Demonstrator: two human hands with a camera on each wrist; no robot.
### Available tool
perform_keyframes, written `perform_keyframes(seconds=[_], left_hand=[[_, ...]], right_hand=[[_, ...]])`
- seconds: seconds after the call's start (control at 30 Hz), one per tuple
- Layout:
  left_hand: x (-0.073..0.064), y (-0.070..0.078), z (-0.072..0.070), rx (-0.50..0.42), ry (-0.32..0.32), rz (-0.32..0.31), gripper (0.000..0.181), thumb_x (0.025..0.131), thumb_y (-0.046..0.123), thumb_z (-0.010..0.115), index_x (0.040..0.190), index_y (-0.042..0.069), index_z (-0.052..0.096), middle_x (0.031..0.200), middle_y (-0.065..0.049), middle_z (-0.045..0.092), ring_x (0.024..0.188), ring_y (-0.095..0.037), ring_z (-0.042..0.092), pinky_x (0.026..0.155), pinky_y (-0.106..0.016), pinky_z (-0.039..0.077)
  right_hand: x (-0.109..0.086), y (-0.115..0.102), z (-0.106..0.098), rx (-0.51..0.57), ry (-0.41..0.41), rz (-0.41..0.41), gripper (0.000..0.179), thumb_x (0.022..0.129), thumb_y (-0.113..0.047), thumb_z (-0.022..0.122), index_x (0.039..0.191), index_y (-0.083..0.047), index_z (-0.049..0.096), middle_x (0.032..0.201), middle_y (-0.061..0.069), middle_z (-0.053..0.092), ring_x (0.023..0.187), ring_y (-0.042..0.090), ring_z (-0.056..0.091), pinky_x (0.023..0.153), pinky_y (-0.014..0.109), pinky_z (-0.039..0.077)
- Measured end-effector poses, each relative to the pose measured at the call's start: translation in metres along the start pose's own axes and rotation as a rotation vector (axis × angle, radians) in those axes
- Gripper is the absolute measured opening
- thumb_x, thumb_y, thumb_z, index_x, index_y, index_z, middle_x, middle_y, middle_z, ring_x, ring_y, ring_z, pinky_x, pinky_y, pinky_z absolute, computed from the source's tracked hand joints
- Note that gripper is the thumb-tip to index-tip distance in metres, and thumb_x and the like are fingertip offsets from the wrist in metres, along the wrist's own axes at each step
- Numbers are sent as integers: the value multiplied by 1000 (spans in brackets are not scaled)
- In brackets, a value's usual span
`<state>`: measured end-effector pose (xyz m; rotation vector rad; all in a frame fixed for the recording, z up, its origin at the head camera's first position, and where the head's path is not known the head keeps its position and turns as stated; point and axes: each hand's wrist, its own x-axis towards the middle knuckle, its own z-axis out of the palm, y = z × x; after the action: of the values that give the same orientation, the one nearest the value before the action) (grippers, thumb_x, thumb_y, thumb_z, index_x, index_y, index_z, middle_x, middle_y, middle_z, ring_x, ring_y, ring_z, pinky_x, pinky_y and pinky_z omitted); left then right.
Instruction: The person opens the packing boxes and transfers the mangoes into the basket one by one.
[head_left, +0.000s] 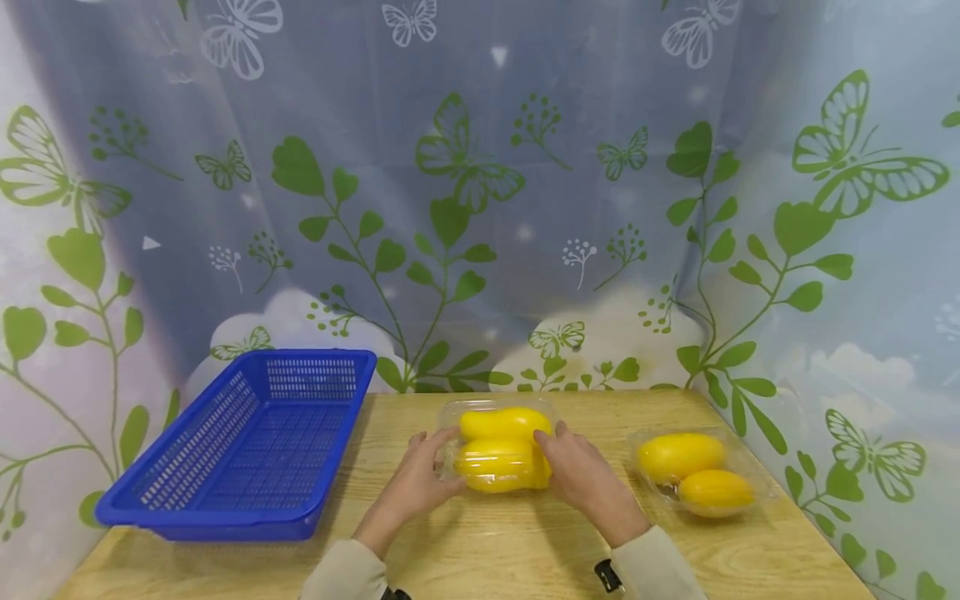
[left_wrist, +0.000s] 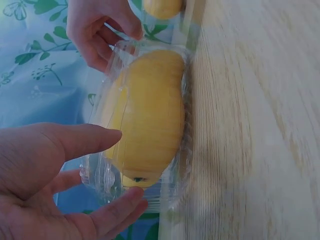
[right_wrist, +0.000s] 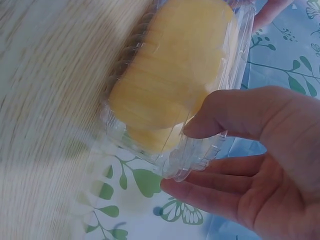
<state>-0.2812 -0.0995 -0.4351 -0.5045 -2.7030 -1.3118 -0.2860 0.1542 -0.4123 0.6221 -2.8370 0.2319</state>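
Note:
A clear plastic box point(head_left: 553, 410) with large, oblong yellow fruits point(head_left: 504, 421) inside stands on the wooden table between both hands. My left hand point(head_left: 422, 473) is at its left end. In the left wrist view, the thumb point(left_wrist: 95, 140) lies over the lid and the other fingers spread around the end, fairly straight. At the opposite end my right hand point(head_left: 585, 477) pinches the box's edge; the right wrist view has its thumb point(right_wrist: 210, 117) on the lid and its fingertips at the rim. One fruit has a dark stem mark point(left_wrist: 139, 179).
A blue plastic basket point(head_left: 341, 442) with slotted walls stands on the left of the table point(head_left: 480, 554). To the right is a second clear box point(head_left: 763, 475) holding two yellow fruits point(head_left: 681, 456). A butterfly-patterned curtain point(head_left: 525, 250) hangs behind and at the sides.

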Motion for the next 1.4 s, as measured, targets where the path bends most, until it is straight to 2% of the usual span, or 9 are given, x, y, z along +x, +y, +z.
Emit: perform_keyframes(seconds=[0.1, 0.17, 0.2, 0.4, 0.73, 0.97, 1.1, 1.4], left_hand=[[1, -1, 0, -3, -1, -3, 74, 82, 9, 82, 149, 5, 51, 152, -36, 45, 122, -54, 62, 96, -60, 57], [1, -2, -1, -4, -7, 1, 74, 82, 9, 82, 149, 5, 51, 149, -31, 53, 121, -52, 63, 95, -59, 57], [2, -3, -1, -5, -12, 3, 74, 82, 9, 83, 149, 5, 51, 147, -29, 55, 116, -49, 66, 92, -56, 59], [2, -4, -3, -6, -29, 1, 73, 82, 9, 84, 148, 7, 52, 146, -28, 57, 109, -42, 69, 87, -51, 61], [2, -4, -3, -20, -33, 6, 72, 81, 9, 85, 146, 5, 53, 149, -27, 55, 117, -53, 65, 95, -59, 58], [1, -3, -2, -12, -31, 11, 72, 80, 9, 85, 145, 2, 53, 148, -28, 55, 115, -54, 65, 93, -58, 59], [0, -2, -3, -9, -34, 14, 72, 81, 9, 85, 145, 2, 53, 146, -28, 55, 113, -51, 67, 92, -56, 59], [0, -3, -4, -5, -39, 9, 71, 82, 11, 86, 145, 3, 53, 146, -27, 56, 113, -49, 67, 92, -56, 59]], right_hand=[[1, 0, 0, -13, -12, 3, 41, 82, 14, 72, 121, 3, 65, 129, 46, 56, 80, 43, 70, 74, 50, 63], [1, 0, 1, -19, -23, 6, 42, 82, 13, 72, 122, 3, 64, 130, 47, 55, 81, 44, 70, 74, 50, 62], [2, -1, 1, -20, -29, 8, 43, 83, 13, 72, 123, 3, 64, 131, 48, 54, 82, 45, 70, 75, 51, 62], [2, -3, 0, -38, -45, 15, 44, 83, 10, 74, 125, 3, 63, 132, 47, 54, 85, 47, 70, 74, 51, 63], [-2, -3, 0, -95, 5, -57, 41, 82, 2, 76, 121, 4, 63, 126, 46, 59, 71, 38, 68, 65, 44, 62], [-1, -5, 6, -191, 65, -109, 38, 82, 7, 70, 119, 8, 62, 120, 46, 62, 71, 43, 71, 58, 41, 62], [-1, -4, 8, -239, 96, -127, 33, 84, 10, 68, 117, 7, 63, 116, 44, 65, 66, 41, 70, 54, 39, 60], [1, 1, 10, -245, 95, -145, 31, 86, 9, 68, 117, 5, 66, 114, 42, 67, 71, 43, 72, 59, 43, 62]])
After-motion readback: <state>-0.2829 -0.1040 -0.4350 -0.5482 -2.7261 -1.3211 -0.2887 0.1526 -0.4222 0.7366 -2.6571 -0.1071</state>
